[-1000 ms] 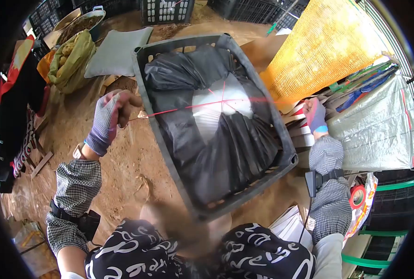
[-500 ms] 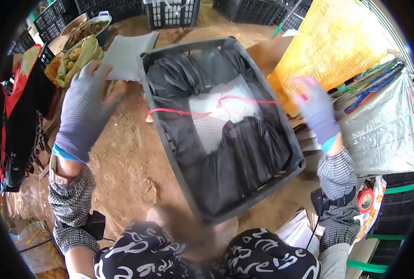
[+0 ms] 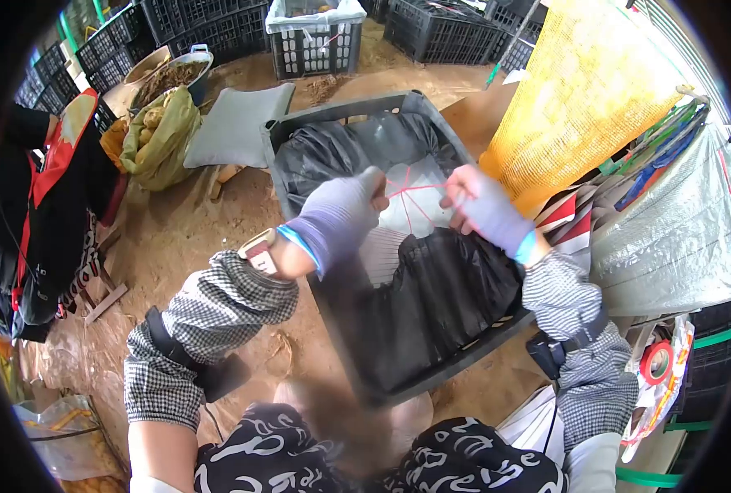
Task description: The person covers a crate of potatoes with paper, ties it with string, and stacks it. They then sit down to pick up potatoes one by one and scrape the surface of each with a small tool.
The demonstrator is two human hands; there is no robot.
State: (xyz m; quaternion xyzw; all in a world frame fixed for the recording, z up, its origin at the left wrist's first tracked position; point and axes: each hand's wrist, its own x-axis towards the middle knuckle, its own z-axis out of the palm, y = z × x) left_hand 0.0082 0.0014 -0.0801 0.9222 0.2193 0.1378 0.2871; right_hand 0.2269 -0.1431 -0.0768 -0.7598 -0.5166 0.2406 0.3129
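A dark plastic crate [image 3: 464, 361] stands before my knees, lined with a gathered black plastic bag [image 3: 456, 283]. A whitish sheet [image 3: 421, 215] shows through the bag's opening, and thin red string [image 3: 409, 191] crosses over it with a knot in the middle. My left hand [image 3: 345, 209], in a grey-purple glove, is closed at the string's left side; its fingertips pinch the string there. On the other side my right hand [image 3: 484, 209], gloved with bare fingertips, pinches the right stretch of string. The string between both hands looks taut.
A grey cushion [image 3: 240, 127] and a green sack of round produce [image 3: 164, 135] lie beyond the crate to the left. Black crates [image 3: 439, 33] line the back. A yellow woven sheet [image 3: 587, 99] and a silver sheet [image 3: 669, 230] hang right. Another person's dark clothing [image 3: 12, 205] shows left.
Both hands have come inward from either side of the crate to the red string and closed on it. The view has shifted slightly.
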